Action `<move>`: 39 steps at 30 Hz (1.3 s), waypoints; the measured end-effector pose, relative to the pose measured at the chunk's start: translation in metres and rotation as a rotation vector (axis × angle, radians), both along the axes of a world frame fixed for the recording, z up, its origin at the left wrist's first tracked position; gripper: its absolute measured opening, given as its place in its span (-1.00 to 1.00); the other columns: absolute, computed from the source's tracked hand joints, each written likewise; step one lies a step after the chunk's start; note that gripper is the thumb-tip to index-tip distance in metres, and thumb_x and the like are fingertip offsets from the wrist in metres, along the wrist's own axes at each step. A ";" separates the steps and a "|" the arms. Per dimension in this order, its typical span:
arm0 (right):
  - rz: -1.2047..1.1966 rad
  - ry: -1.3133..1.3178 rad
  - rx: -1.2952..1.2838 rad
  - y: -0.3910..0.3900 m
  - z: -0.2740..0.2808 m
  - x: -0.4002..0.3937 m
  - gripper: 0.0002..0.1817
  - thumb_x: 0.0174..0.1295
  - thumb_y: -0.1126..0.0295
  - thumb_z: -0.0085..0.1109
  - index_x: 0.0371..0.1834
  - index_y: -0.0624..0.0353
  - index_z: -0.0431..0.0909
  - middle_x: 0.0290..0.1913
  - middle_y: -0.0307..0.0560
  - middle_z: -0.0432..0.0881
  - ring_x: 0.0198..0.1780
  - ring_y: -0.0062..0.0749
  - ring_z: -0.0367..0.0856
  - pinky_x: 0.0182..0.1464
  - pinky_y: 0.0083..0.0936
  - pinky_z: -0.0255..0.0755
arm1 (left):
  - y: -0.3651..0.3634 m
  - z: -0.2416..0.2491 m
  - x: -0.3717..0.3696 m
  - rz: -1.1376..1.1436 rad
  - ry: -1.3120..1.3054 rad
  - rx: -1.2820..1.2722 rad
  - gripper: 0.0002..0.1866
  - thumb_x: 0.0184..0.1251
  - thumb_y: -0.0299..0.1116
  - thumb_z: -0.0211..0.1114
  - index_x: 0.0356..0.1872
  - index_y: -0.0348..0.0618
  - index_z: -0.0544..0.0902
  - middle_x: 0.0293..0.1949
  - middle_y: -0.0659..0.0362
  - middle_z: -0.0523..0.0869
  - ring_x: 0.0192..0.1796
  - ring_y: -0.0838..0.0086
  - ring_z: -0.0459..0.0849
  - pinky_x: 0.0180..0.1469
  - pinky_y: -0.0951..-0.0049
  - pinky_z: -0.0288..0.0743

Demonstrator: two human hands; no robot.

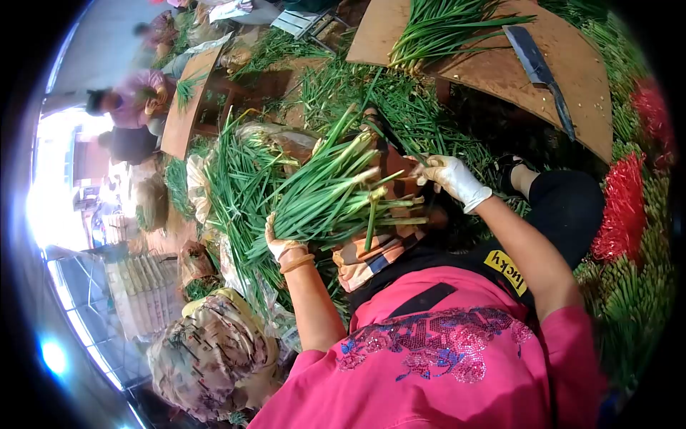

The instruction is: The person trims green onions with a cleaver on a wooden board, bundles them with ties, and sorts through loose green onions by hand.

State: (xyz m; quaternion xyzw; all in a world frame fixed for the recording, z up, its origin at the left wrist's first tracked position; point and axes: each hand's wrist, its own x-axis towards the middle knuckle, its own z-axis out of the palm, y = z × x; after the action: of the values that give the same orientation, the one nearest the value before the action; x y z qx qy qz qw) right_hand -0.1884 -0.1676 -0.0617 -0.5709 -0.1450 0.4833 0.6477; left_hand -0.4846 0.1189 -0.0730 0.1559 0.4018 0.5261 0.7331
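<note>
My left hand (283, 246), in a pale glove with a band at the wrist, is closed round the leafy part of a bunch of garlic chives (314, 207). The bunch lies across my lap, its pale stalk ends fanned to the right. My right hand (451, 179), gloved in white, is just beyond those ends with fingertips pinched together. A thin dark strip runs up to these fingers; what they grip is too small to make out. Under the bunch, an orange and dark checked cloth (379, 254) covers my lap.
A wooden board (493, 68) at the upper right bears more chives and a cleaver (532, 61). Red plastic strands (622, 207) lie over stacked chives at the right. A person in a patterned head covering (211, 350) is close on the left; another person (136, 96) sits farther off.
</note>
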 end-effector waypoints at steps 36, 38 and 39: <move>-0.292 0.036 0.340 -0.046 0.075 0.020 -0.75 0.28 0.24 -0.01 -0.34 0.17 0.59 -0.41 -0.17 0.62 -0.41 -0.65 0.51 -0.38 -0.71 0.36 | -0.036 0.070 0.045 0.014 -0.086 0.065 -0.78 0.24 -0.24 0.08 -0.29 -0.11 0.63 -0.14 0.13 0.67 -0.06 0.20 0.58 0.07 0.03 0.42; 0.028 -0.100 0.188 -0.048 0.077 0.006 -0.66 0.31 0.21 -0.04 -0.23 0.22 0.65 -0.51 -0.18 0.61 -0.60 -0.67 0.46 -0.56 -0.77 0.28 | -0.046 0.077 0.052 0.038 -0.053 -0.023 -0.83 0.16 -0.27 0.18 -0.36 -0.13 0.59 -0.29 0.11 0.67 -0.16 0.16 0.61 0.02 -0.02 0.46; 0.071 -0.089 0.145 -0.039 0.081 -0.014 -0.54 0.27 0.07 0.08 -0.07 0.31 0.57 -0.63 -0.24 0.55 -0.67 -0.69 0.43 -0.65 -0.79 0.22 | -0.046 0.074 0.052 0.021 -0.065 -0.030 -0.83 0.16 -0.27 0.18 -0.36 -0.14 0.60 -0.28 0.11 0.67 -0.16 0.16 0.61 0.02 -0.02 0.46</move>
State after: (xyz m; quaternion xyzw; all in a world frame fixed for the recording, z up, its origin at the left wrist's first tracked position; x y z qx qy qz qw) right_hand -0.2023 -0.2067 0.0197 -0.5379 -0.2281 0.4683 0.6628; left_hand -0.4321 0.0732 0.0007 0.1233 0.3871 0.5327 0.7424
